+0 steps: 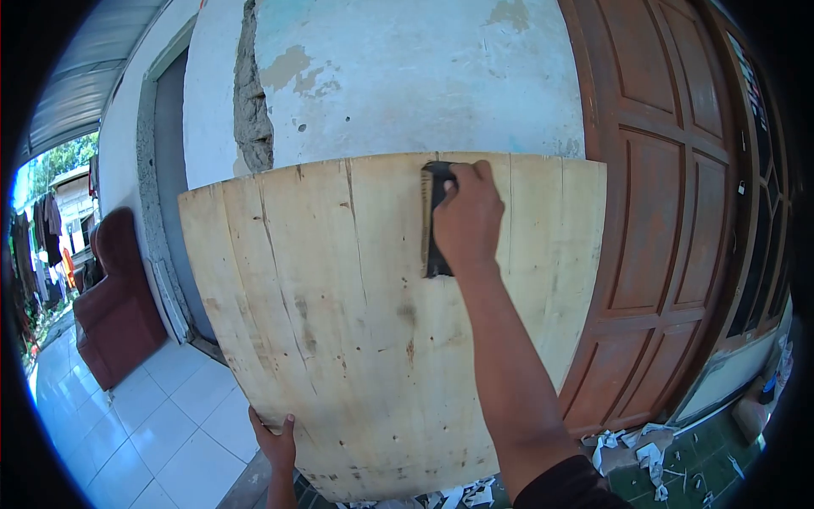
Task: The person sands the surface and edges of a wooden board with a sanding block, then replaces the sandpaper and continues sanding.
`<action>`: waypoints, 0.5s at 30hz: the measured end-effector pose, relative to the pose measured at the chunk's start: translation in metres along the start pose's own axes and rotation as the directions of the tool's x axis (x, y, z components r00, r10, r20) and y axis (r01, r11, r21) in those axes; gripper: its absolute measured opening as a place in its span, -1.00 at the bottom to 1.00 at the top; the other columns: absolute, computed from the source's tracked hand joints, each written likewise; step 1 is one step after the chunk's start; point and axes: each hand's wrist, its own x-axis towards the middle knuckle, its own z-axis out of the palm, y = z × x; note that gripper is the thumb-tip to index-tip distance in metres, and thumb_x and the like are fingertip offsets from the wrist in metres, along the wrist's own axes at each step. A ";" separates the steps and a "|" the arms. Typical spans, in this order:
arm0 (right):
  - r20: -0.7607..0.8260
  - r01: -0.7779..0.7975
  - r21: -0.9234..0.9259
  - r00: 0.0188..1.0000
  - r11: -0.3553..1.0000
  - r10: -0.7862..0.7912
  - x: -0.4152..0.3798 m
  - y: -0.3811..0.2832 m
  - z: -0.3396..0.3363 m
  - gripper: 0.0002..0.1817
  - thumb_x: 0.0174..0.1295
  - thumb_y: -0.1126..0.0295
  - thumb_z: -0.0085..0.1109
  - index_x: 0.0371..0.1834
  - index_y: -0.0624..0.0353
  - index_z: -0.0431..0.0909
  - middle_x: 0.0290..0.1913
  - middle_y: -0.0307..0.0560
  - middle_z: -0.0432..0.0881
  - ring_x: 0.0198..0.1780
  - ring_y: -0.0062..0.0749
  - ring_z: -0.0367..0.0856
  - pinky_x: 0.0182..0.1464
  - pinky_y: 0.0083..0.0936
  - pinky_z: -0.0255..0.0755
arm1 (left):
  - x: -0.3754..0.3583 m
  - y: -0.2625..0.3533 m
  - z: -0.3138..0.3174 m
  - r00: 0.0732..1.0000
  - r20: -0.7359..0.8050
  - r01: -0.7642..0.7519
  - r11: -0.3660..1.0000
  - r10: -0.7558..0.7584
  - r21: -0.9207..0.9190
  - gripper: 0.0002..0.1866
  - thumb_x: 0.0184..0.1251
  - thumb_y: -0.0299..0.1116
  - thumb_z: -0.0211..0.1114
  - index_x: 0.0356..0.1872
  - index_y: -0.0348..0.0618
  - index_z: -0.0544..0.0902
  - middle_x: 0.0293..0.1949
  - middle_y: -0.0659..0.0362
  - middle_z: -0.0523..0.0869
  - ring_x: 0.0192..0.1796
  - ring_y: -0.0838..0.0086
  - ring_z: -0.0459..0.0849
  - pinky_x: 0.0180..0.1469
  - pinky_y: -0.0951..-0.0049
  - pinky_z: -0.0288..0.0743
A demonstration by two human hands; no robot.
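A large pale plywood board [356, 288] stands upright in front of me, with long cracks, knots and dark stains on its face. My right hand [471, 216] is closed around a dark sanding block [434, 250], held lengthwise up and down against the upper middle of the board. The block's left side shows a brownish edge. At the board's lower left edge, my left hand [275, 441] grips the plywood, thumb on the front face. Its other fingers are partly hidden by the edge.
A brown panelled door [644, 220] stands to the right, and a cracked, peeling wall [381, 76] rises behind the board. A maroon armchair [119, 305] is at left on white tiles [178, 424]. Torn white scraps [653, 462] litter the green floor at lower right.
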 end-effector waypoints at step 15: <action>-0.127 -0.115 -0.181 0.988 0.977 0.092 0.013 0.105 -0.059 -0.80 0.26 0.66 0.26 -0.07 0.33 0.69 -0.08 0.10 0.65 -0.13 0.13 0.70 -0.09 -0.10 0.59 | 0.009 0.004 0.001 1.000 0.019 0.003 0.999 -0.003 0.039 -0.05 0.17 -0.50 0.59 0.54 -0.37 0.21 0.37 -0.18 0.53 0.41 0.11 0.54 0.47 0.21 0.37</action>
